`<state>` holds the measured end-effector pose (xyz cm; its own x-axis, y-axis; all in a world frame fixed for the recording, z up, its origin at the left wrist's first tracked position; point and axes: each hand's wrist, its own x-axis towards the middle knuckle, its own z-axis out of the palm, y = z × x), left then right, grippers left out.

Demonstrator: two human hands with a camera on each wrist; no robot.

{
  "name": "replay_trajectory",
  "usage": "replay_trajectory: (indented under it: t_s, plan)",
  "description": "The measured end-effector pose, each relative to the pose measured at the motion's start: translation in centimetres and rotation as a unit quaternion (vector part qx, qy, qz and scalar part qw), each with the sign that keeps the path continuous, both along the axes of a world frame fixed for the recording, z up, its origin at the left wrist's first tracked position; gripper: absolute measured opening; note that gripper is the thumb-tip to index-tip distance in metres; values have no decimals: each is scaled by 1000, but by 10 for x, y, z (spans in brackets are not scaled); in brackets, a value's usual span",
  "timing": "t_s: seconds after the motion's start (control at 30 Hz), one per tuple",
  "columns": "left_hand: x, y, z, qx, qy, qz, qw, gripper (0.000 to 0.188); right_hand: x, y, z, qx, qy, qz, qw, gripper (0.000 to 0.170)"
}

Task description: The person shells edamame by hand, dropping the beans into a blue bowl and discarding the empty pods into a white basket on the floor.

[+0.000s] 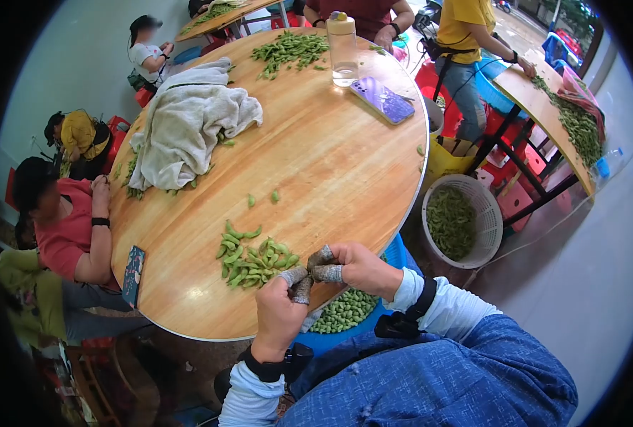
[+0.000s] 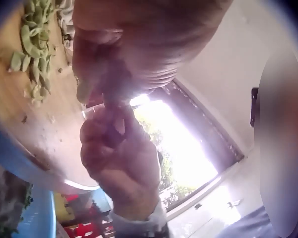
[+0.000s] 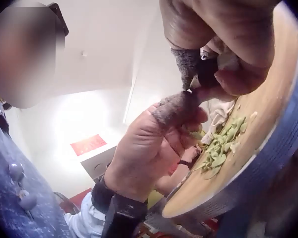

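Both hands meet fingertip to fingertip over the table's near edge. Worn grey wraps cover the thumb and forefinger of each. My left hand (image 1: 279, 309) has curled fingers, and a bit of green edamame pod (image 3: 195, 134) shows between them in the right wrist view. Curled too, my right hand (image 1: 363, 270) brings its wrapped thumb and forefinger up against the left fingertips; I cannot tell whether it grips the pod as well. A small pile of edamame pods (image 1: 249, 260) lies just beyond the hands. Below them, shelled green beans (image 1: 345, 312) fill a blue basin (image 1: 396, 252).
On the round table (image 1: 309, 171) are a grey cloth (image 1: 181, 121), a water bottle (image 1: 343, 53), a purple phone (image 1: 384, 99), a dark patterned phone (image 1: 133, 276) and a farther pod heap (image 1: 288, 51). A white basket (image 1: 491, 224) of pods stands at right. Other people sit around.
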<state>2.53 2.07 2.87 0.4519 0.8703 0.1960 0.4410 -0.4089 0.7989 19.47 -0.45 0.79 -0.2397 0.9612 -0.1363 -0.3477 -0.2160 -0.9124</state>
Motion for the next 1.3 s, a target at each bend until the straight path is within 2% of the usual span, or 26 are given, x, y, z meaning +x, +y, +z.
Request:
replay_trajectory:
  t_s: [0.1, 0.17, 0.27, 0.33, 0.43, 0.47, 0.57, 0.67, 1.07, 1.3]
  plan:
    - [-1, 0, 4, -156, -120, 3, 980, 11, 3, 1, 6, 53, -8, 9, 999, 15]
    - [-5, 6, 12, -280, -171, -18, 944, 12, 5, 0, 14, 84, -26, 20, 996, 15]
    - [-9, 9, 16, -384, -144, -108, 905, 17, 8, 0, 20, 134, -45, 34, 989, 16]
    - [-9, 7, 12, -394, -179, -90, 897, 15, 7, -2, 21, 155, -43, 40, 986, 16]
    - [-10, 3, 6, -412, -247, -46, 876, 13, -1, -10, 26, 102, -69, -82, 989, 17]
    - [-10, 1, 4, -417, -273, -28, 866, 13, -2, -11, 25, 85, -64, -68, 992, 16]
    - [-8, -8, -5, -375, -294, -23, 879, 13, -3, -16, 18, 48, -49, -30, 997, 17]
    - [-7, -12, -2, -388, -309, -2, 868, 2, -4, -19, 14, 37, -31, -10, 999, 17]
    - [-7, -12, 1, -386, -288, -35, 876, 9, -2, -23, 23, -6, -4, 15, 1000, 16]
    - [-6, -12, 5, -381, -267, -36, 885, 6, 0, -26, 24, -3, -9, 16, 1000, 16]
